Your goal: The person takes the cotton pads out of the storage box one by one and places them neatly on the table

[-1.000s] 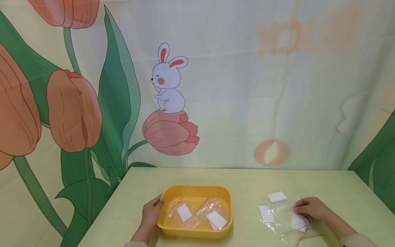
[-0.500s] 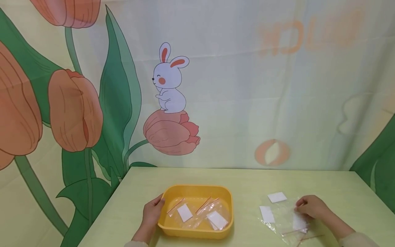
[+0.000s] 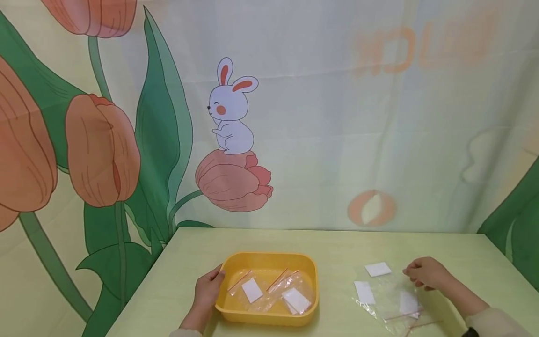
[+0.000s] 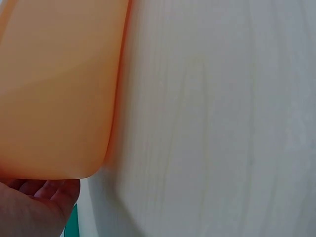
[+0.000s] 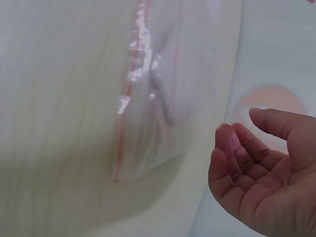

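Gripping one tray [image 3: 269,319], left hand [image 3: 207,288]; near three-plus cards [image 3: 378,269], right hand [image 3: 429,274], loosely curled.

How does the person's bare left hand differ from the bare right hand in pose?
The left hand grips one end of the yellow rectangular plastic tray; the right hand holds nothing. The left hand curls against the tray's edge; the right hand hangs loosely curled near transparent plastic bags with red stripes. Both are bare.

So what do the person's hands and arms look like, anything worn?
Left hand and right hand: no gloves. Left sleeve and right sleeve: pale cream, plain where visible. Black item by the right sleeve's end, too cropped to identify.
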Demonstrator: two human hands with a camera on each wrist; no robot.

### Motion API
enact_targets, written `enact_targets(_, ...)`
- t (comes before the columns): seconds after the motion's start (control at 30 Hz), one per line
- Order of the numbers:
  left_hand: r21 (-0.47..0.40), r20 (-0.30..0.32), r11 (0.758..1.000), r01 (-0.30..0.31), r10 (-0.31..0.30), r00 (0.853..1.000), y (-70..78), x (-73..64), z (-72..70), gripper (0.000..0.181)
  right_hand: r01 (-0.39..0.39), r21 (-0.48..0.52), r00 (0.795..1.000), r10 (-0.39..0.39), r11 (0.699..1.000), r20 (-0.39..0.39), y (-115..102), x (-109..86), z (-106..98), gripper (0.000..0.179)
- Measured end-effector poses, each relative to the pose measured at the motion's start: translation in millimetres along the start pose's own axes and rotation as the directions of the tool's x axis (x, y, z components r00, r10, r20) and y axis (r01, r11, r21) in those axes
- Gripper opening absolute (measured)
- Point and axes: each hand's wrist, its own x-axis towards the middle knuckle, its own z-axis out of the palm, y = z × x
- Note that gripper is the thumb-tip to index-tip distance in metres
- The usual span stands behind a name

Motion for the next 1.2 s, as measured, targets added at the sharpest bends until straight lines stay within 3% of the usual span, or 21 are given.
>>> enact_targets(0.37, -0.003, 0.001, 1.0, 0.006, -0.006, 1.0, 0.9, -1.0, 0.4, 0.043, 0.032, 0.059, 0.989, -0.04, 0.998, 0.145, -41, 3.6, -16, 0.045)
enact_targets(0.87, -0.007, 0.009, 1.0, -0.008, 0.008, 1.0, 0.7, -1.6, -0.3, 0.043, 0.126, 0.058, 0.957, -0.136, 0.99, 0.256, -125, 7.5, -16, 0.037)
enact_targets(1.2, 0.008, 0.015, 1.0, -0.01, 0.01, 1.0, 2.7, -3.0, -1.2, 0.043, 0.149, 0.032, 0.927, -0.151, 0.988, 0.344, -170, 10.6, 3, 0.035)
